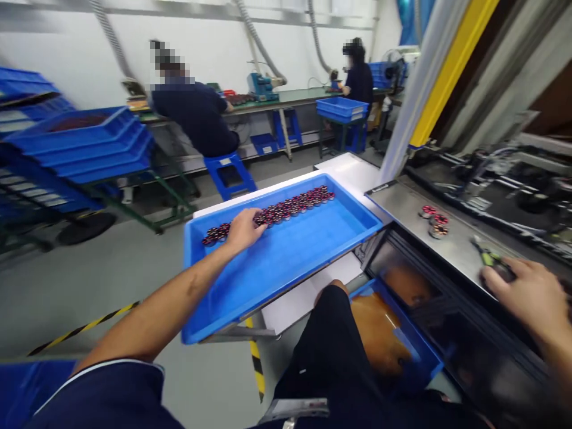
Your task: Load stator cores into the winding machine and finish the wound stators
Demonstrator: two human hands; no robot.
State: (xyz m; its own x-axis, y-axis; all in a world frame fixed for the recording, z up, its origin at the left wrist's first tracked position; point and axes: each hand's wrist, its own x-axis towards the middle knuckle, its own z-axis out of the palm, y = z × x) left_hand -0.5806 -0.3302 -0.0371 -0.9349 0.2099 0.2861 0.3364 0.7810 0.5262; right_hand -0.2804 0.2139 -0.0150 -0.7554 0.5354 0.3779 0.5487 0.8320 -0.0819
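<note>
My left hand (pixel 245 229) is at the rows of small dark round parts with red and copper tones (pixel 286 210) in a shallow blue tray (pixel 281 262). Its fingers are curled against the parts, and whether one is gripped cannot be made out. On the right, my right hand (pixel 521 283) is closed around a green and black hand tool (pixel 490 259), its tip pointing toward the upper left. A few similar round parts (pixel 438 221) lie on the metal surface (pixel 451 238) just beyond the tool.
A blue bin (pixel 420 351) with brownish contents stands below, beside my leg. Machinery (pixel 500 185) and a yellow post (pixel 451 71) are at the right. Stacked blue trays (pixel 93 149) stand at the left. Two people sit at a far bench (pixel 290 97).
</note>
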